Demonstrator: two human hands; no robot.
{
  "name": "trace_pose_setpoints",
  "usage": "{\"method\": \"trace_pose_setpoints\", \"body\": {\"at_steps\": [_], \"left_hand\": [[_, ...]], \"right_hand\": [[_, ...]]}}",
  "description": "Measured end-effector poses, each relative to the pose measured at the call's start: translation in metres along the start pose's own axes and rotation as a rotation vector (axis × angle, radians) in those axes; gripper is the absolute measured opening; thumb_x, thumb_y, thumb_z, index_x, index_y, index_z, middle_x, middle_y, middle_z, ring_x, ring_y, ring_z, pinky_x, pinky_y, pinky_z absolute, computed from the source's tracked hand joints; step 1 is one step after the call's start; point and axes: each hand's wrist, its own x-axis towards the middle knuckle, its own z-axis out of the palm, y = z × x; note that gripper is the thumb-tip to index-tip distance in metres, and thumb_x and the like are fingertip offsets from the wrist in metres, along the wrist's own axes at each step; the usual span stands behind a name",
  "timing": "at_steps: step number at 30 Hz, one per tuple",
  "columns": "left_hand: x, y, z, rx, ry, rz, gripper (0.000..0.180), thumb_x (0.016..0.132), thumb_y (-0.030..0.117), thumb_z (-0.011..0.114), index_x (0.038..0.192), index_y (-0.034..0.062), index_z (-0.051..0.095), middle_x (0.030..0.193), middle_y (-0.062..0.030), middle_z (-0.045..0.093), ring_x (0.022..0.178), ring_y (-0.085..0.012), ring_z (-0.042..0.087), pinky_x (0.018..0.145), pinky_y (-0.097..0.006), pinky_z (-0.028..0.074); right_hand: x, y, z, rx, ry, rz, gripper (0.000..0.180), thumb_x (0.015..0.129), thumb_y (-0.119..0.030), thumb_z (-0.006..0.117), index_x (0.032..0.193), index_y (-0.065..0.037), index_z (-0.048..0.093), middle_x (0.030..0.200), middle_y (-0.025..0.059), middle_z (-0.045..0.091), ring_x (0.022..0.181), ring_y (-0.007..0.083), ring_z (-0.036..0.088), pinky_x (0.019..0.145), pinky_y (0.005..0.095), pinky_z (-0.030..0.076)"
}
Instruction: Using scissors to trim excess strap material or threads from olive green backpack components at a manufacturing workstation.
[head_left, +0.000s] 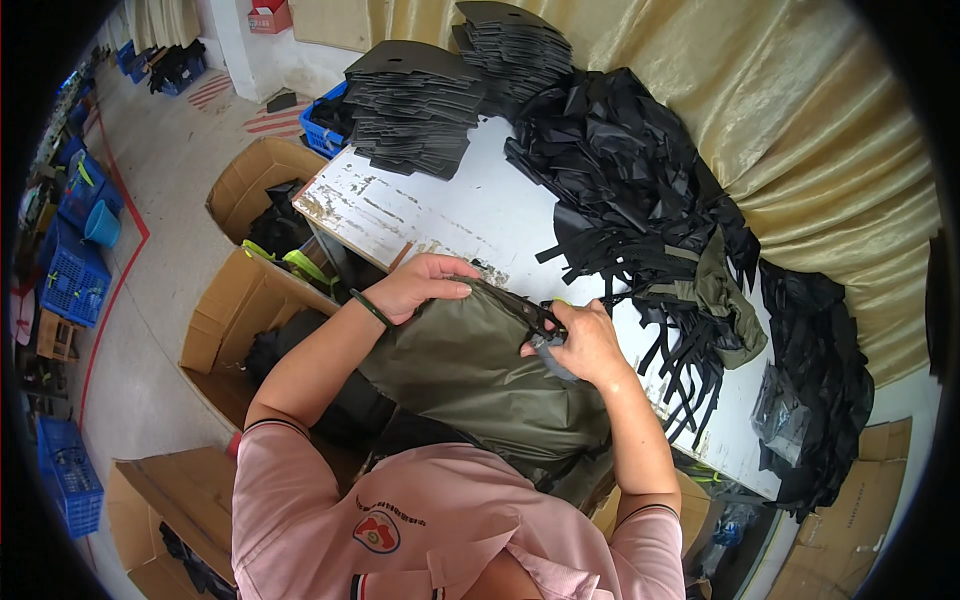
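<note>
An olive-green fabric bag lies across my lap and against the near edge of the table. My left hand pinches its upper edge, thumb and fingers closed on the cloth. At the right end of that edge, my right hand is closed around a small grey-and-dark tool. Its exact kind is partly hidden by the fingers. The tool's dark end touches or overlaps the bag's edge; I cannot tell which. A black strip runs along the edge between both hands.
On the white worktable stand stacks of dark flat panels. Black fabric pieces and loose straps lie to the right, with another olive piece. Open cardboard boxes stand at left. A gold curtain hangs behind.
</note>
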Motion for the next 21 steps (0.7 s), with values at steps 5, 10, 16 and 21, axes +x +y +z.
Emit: {"method": "trace_pose_setpoints", "body": {"at_steps": [5, 10, 16, 21], "left_hand": [[-0.002, 0.003, -0.001, 0.026, -0.003, 0.011, 0.029, 0.086, 0.003, 0.065, 0.114, -0.0015, 0.061, 0.101, -0.0054, 0.067, 0.089, -0.0099, 0.063, 0.084, -0.024, 0.05], [-0.005, 0.006, 0.018, 0.195, -0.106, 0.159, 0.024, 0.085, 0.004, 0.065, 0.108, -0.0002, 0.061, 0.108, -0.0078, 0.064, 0.1, -0.014, 0.06, 0.09, -0.029, 0.047], [-0.032, 0.02, 0.088, 0.992, 0.487, 1.109, 0.011, 0.079, 0.003, 0.067, 0.085, 0.004, 0.058, 0.082, -0.01, 0.061, 0.073, -0.0276, 0.057, 0.071, -0.034, 0.046], [-0.09, -0.061, 0.102, 1.006, -0.046, 0.307, 0.019, 0.089, 0.023, 0.066, 0.084, 0.0057, 0.059, 0.077, -0.0048, 0.062, 0.071, -0.0206, 0.06, 0.063, -0.032, 0.047]], "right_hand": [[0.0, 0.005, 0.003, 0.052, -0.076, 0.097, 0.055, 0.061, -0.05, 0.082, 0.081, -0.005, 0.059, 0.07, 0.0144, 0.061, 0.065, 0.0332, 0.058, 0.071, 0.0361, 0.044], [0.021, -0.019, 0.005, 0.603, 0.035, 0.019, 0.043, 0.067, -0.023, 0.086, 0.09, -0.002, 0.056, 0.079, 0.0113, 0.062, 0.071, 0.0185, 0.057, 0.069, 0.031, 0.046], [0.029, -0.027, -0.025, 0.532, 0.044, -0.047, 0.025, 0.074, -0.006, 0.076, 0.085, -0.003, 0.053, 0.075, 0.0019, 0.054, 0.07, 0.0096, 0.045, 0.064, 0.0264, 0.041], [0.041, -0.073, -0.103, 0.744, 0.394, -0.152, 0.027, 0.075, -0.011, 0.077, 0.083, -0.006, 0.052, 0.077, -0.0048, 0.046, 0.071, 0.0068, 0.042, 0.062, 0.0244, 0.036]]}}
